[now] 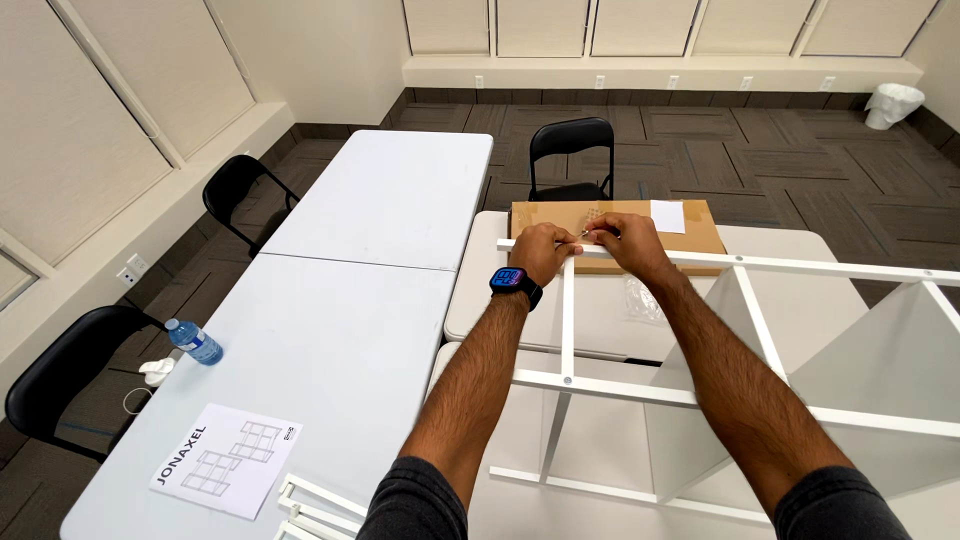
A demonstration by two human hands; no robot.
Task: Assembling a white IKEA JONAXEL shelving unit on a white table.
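Both my hands meet at the far top rail of a white metal frame (566, 330) that stands on a white table. My left hand (541, 250), with a smartwatch (514, 282) on the wrist, pinches something small at the rail. My right hand (622, 243) touches the same spot; a thin metal piece shows between the fingers, too small to name. A flat brown cardboard box (690, 232) lies just behind the hands. A clear plastic bag (641, 296) lies under my right forearm.
A long white folding table (330, 300) at left holds a water bottle (194, 341), an instruction sheet (228, 458) and white frame parts (310, 505). Black chairs (571, 150) stand around. White mesh panels (880, 370) of the frame fill the right.
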